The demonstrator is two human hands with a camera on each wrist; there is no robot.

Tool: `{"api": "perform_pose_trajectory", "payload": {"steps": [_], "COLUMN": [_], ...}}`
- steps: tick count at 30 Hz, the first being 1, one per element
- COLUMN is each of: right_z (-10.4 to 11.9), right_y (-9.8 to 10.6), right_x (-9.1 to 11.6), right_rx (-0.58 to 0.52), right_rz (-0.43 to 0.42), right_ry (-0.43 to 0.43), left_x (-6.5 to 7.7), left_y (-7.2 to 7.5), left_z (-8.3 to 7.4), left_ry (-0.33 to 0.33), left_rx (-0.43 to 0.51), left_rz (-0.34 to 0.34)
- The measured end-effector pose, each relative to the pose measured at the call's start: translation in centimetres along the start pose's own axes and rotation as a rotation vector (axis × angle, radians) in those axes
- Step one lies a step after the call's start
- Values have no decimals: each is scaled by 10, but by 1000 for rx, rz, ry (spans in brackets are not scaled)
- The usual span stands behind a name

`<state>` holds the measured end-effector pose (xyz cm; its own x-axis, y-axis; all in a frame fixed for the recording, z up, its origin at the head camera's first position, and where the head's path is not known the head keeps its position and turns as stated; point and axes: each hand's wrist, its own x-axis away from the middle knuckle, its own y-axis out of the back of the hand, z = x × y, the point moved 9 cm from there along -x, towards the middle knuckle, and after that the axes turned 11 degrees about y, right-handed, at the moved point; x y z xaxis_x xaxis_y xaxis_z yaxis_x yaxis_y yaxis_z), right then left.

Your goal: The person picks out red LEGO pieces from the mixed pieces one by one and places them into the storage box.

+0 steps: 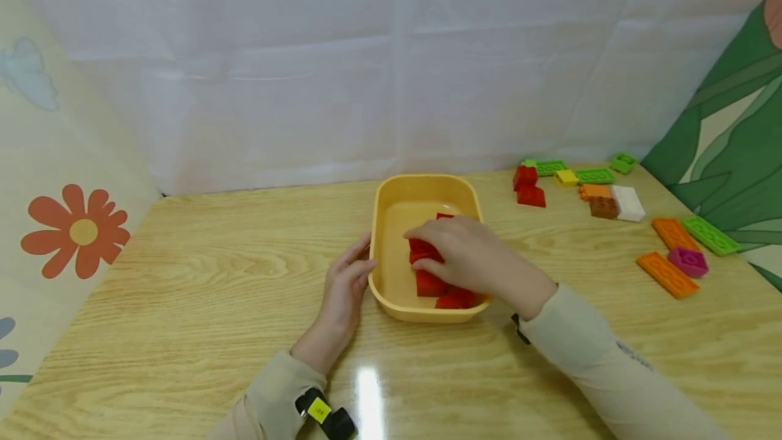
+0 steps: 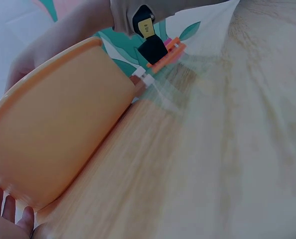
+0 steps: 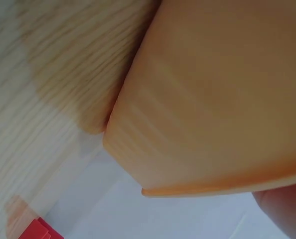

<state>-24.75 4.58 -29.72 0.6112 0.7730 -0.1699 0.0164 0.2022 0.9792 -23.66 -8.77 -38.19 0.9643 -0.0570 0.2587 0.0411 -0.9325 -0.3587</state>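
A yellow plastic bin (image 1: 394, 223) stands on the table, with several red toy bricks (image 1: 430, 284) inside, mostly along its right side. My right hand (image 1: 470, 253) reaches over the bin's right rim and pinches a red brick (image 1: 421, 250) between thumb and fingers; the hand partly covers the bricks. Against the bin's left outer wall, my left hand (image 1: 343, 288) rests with its thumb near the rim. The left wrist view shows its fingers (image 2: 8, 209) extended along the bin's wall (image 2: 63, 119). In the right wrist view the bin's outer side (image 3: 213, 99) hides the bricks.
To the right lie red bricks (image 1: 529, 187), green plates (image 1: 594, 176), a yellow brick (image 1: 566, 178), a brown brick (image 1: 603, 207), a white block (image 1: 627, 204), orange plates (image 1: 667, 275) and a magenta brick (image 1: 688, 261). A white backdrop (image 1: 275, 87) closes off the table's far edge.
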Motion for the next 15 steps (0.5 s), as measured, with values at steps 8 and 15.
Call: {"api": "perform_pose_trajectory", "payload": {"steps": [8,15], "right_z": [1,2], "right_y": [1,4], "right_x": [0,1], "right_rx": [1,15], "right_rz": [-6,-22], "right_ry": [7,11], "left_x": [0,0], "left_y": [-1,-1], "left_z": [-1,-1], "left_ry": [-10,-4], "left_rx": [7,11], "left_rz": [8,8]}}
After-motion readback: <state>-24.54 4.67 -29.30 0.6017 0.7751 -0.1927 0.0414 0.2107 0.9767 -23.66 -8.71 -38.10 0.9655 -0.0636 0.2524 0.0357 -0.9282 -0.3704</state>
